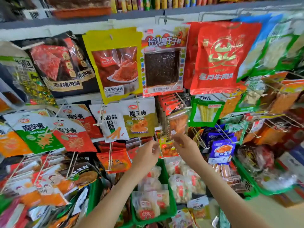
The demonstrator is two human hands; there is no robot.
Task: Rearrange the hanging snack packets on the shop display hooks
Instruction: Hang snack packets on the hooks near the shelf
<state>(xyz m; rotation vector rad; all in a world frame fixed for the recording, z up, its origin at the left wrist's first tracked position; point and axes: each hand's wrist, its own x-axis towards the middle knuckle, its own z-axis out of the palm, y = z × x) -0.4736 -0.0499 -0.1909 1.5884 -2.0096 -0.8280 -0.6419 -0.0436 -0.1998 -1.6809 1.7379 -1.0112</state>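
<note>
Left hand (146, 153) | right hand (185, 145) pinches orange packet (178, 124) | green basket (173, 211) below

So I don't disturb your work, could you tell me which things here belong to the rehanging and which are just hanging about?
In the job: left hand, right hand, the blurred orange packet the right fingers seem to pinch, the white hook between the hands.
Just about: yellow packet, big red packet, green basket of wrapped snacks.

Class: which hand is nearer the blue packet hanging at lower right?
Right. The right hand sits left of the blue packet; the left hand lies further left.
</note>
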